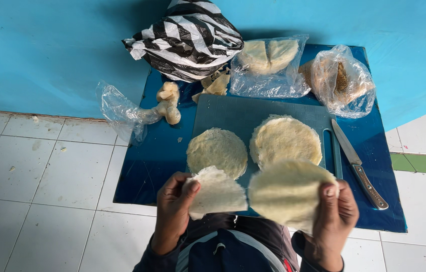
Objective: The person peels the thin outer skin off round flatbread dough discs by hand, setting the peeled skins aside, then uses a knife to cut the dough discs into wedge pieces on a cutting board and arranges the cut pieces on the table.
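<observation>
Folded wafer [218,194]: pale, near left, pinched by the left hand [172,211]; fingers closed on its left edge.
Round wafer [286,194]: near right, held in the right hand [336,216]; fingers clamped over its right edge.
Cutting board [238,113]: grey, beyond both hands, carrying two flat discs.
Knife [359,166]: right of board, on the blue mat [147,161].
Bags: far edge; striped bag [188,38] at left.

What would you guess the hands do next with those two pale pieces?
Probably lay them on the cutting board. The left hand holds a smaller piece, the right hand a larger piece, both lifted over two round discs already lying flat there.
</observation>
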